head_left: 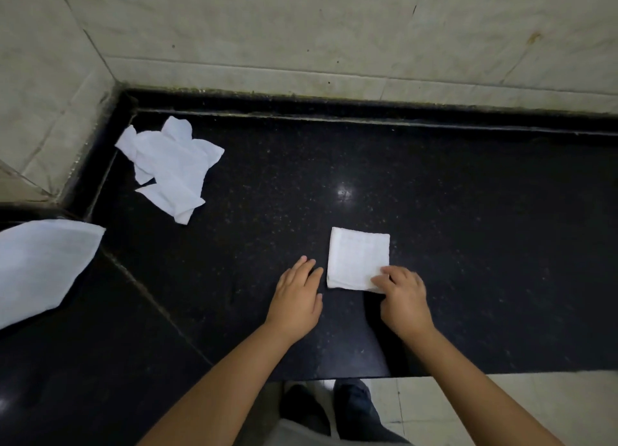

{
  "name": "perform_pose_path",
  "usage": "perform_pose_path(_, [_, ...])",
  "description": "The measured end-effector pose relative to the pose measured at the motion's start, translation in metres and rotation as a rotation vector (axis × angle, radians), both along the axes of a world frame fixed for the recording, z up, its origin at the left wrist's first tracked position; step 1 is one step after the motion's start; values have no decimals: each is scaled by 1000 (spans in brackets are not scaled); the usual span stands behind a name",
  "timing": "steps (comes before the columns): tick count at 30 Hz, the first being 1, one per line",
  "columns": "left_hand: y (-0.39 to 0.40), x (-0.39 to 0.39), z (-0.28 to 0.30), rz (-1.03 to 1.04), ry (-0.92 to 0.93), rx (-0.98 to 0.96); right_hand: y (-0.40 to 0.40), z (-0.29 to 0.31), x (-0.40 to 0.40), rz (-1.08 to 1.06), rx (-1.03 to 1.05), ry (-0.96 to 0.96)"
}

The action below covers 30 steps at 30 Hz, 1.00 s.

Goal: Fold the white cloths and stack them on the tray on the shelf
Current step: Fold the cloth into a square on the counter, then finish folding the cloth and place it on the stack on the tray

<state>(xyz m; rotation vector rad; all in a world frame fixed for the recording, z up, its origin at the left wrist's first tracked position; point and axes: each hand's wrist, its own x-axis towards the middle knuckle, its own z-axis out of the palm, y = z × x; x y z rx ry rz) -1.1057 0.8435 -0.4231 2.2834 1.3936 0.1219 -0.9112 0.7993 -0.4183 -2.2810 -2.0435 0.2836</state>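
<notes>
On the black counter (434, 194), right hand (403, 298) pinches the folded cloth (356, 258) at its 5 o'clock corner, left hand (297, 295) flat and relaxed beside it; fold looks done, next it probably needs carrying to the tray.

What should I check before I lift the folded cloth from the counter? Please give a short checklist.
1. Folded cloth is a neat square: ok.
2. Right hand has a grip on its near corner: ok.
3. Left hand is free, flat on the counter: ok.
4. Crumpled cloth in the far corner is folded: not ok.
5. Spread cloth at left is folded: not ok.
6. Tray is ready: cannot tell, not in view.
</notes>
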Motion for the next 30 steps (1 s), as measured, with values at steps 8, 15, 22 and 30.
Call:
perform_pose_path(8, [7, 45, 11, -193, 116, -14, 8, 5, 10, 81, -74, 107])
perform_pose_path(15, [-11, 90, 4, -324, 198, 250, -20, 48, 52, 48, -77, 237])
perform_pose_path(22, [-64, 218, 65, -538, 29, 504, -114, 109, 196, -95, 187, 365])
perform_pose_path(30, [-171, 422, 162, -763, -50, 436, -259, 180, 373, -285, 254, 164])
